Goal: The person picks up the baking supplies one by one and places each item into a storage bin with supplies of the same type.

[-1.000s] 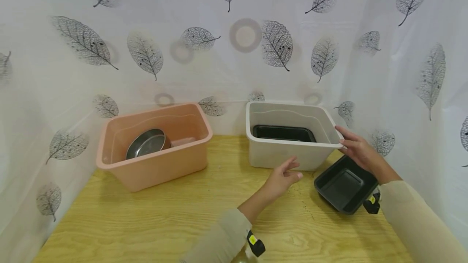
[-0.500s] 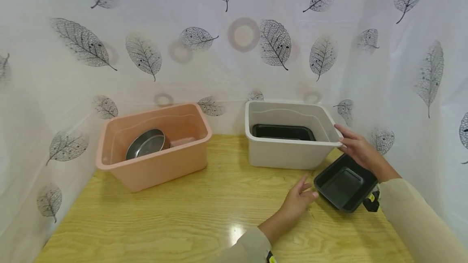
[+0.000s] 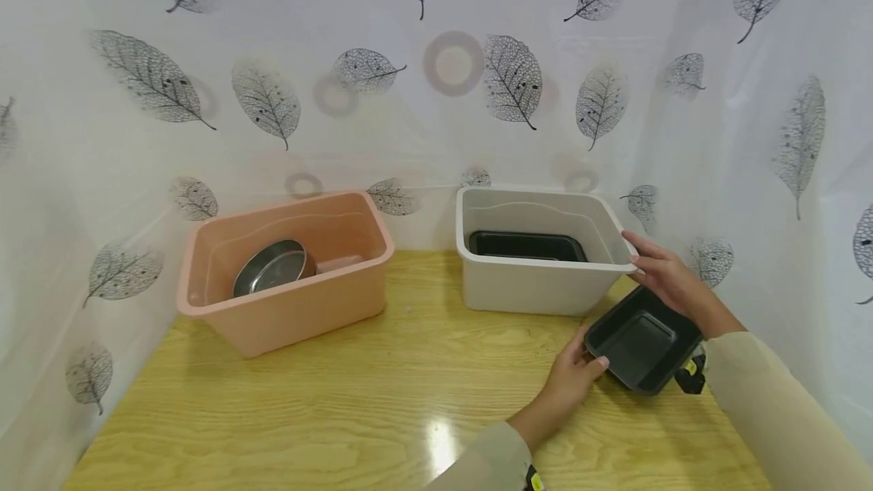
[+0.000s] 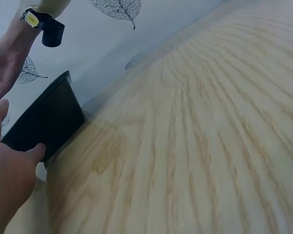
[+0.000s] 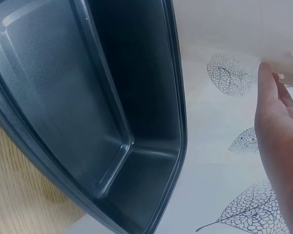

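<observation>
A black rectangular baking pan (image 3: 641,345) rests at the right of the table, its near-left side facing my left hand (image 3: 566,381). That hand reaches the pan's left corner with thumb and fingers spread apart; in the left wrist view the thumb (image 4: 36,152) is extended and overlaps the pan's dark outer wall (image 4: 56,119). My right hand (image 3: 668,279) touches the right end of the white bin (image 3: 532,290) with fairly straight fingers at its rim, above the baking pan. Another black pan (image 3: 525,246) lies inside the white bin, partly hidden by the front wall.
A peach bin (image 3: 314,320) stands at the left with a round metal pan (image 3: 273,267) tilted inside. Both bins stand toward the back of the wooden table (image 3: 327,415). A leaf-print curtain (image 3: 423,135) hangs behind and beside it.
My left hand has moved right and slightly toward me, from in front of the white bin to the baking pan's left corner. The right hand stays at the white bin's rim.
</observation>
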`<state>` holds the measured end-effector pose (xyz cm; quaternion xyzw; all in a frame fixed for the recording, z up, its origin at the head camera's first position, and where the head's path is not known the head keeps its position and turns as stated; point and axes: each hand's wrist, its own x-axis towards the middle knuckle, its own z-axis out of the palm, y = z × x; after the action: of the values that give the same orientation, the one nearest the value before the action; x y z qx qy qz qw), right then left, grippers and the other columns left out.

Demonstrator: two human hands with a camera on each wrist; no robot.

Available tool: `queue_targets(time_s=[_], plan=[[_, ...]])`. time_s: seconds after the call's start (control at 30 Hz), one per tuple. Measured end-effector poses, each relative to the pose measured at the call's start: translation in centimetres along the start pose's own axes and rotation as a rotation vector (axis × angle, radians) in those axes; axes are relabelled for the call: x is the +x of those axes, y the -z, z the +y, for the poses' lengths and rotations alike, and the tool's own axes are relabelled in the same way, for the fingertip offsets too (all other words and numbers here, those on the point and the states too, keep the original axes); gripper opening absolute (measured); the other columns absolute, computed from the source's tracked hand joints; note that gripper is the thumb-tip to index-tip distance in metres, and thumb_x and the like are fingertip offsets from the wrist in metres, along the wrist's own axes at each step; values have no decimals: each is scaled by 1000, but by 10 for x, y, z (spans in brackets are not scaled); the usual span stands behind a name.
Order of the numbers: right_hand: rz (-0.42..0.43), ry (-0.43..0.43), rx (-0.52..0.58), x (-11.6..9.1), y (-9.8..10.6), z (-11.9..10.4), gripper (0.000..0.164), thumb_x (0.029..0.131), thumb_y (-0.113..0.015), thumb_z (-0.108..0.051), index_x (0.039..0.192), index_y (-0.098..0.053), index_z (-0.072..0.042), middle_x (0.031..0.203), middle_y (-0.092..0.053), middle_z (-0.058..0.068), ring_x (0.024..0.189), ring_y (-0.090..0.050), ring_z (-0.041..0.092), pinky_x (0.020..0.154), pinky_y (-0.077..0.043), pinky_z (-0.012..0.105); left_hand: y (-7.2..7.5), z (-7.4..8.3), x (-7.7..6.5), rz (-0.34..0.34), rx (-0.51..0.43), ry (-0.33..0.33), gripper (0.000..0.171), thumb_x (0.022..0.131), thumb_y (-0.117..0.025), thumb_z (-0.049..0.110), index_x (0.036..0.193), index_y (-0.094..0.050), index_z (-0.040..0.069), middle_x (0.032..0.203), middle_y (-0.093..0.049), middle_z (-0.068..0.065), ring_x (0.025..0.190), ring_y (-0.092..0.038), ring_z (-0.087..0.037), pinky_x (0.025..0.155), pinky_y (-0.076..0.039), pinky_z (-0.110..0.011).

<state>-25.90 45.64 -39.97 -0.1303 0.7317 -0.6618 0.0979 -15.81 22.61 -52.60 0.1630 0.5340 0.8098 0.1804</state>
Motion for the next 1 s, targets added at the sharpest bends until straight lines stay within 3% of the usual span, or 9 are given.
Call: queue_targets(time_s=[0.1, 0.23, 0.4, 0.63, 0.8, 1.0], plan=[[-4, 0, -16, 0, 0, -1, 63, 109, -36, -9, 162, -2, -5, 169, 10, 17, 123, -51, -10, 96, -49, 11, -5, -1, 1, 39, 42, 30, 64, 100, -63, 16, 158, -36, 21, 156, -45, -8, 142, -45, -26, 107, -48, -29], [-5, 3, -23, 1, 0, -1, 63, 109, -36, -9, 162, -2, -6, 170, 9, 15, 124, -50, -10, 96, -49, 11, -9, 0, 1, 85, 147, 65, 60, 100, -65, 23, 155, -41, 30, 160, -40, 2, 147, -37, -21, 116, -41, -35], [-6, 6, 2, 0, 0, 0, 62, 109, -35, -7, 161, -1, -5, 169, 10, 16, 125, -51, -8, 96, -50, 12, -15, 0, 0, 132, 212, 114, 58, 98, -67, 25, 150, -46, 37, 159, -40, 8, 148, -34, -18, 119, -37, -40], [4, -5, 21, 0, 0, 0, 62, 109, -36, -7, 162, -3, -6, 168, 11, 18, 126, -50, -6, 97, -50, 13, -21, 3, 0, 170, 227, 131, 65, 98, -67, 23, 156, -39, 29, 160, -38, 4, 149, -32, -19, 121, -34, -43], [13, -9, 26, -1, 0, 0, 62, 109, -36, -7, 162, -4, -6, 169, 9, 18, 125, -50, -6, 96, -50, 13, -24, 4, -2, 208, 270, 159, 67, 98, -67, 25, 157, -37, 29, 160, -39, 6, 149, -34, -20, 121, -33, -45], [14, -1, 32, -1, -1, 0, 62, 109, -36, -7, 161, -3, -5, 169, 6, 16, 125, -52, -5, 96, -51, 14, -26, 1, -2, 267, 229, 125, 67, 96, -70, 23, 155, -41, 28, 158, -41, 8, 148, -34, -17, 121, -33, -44]])
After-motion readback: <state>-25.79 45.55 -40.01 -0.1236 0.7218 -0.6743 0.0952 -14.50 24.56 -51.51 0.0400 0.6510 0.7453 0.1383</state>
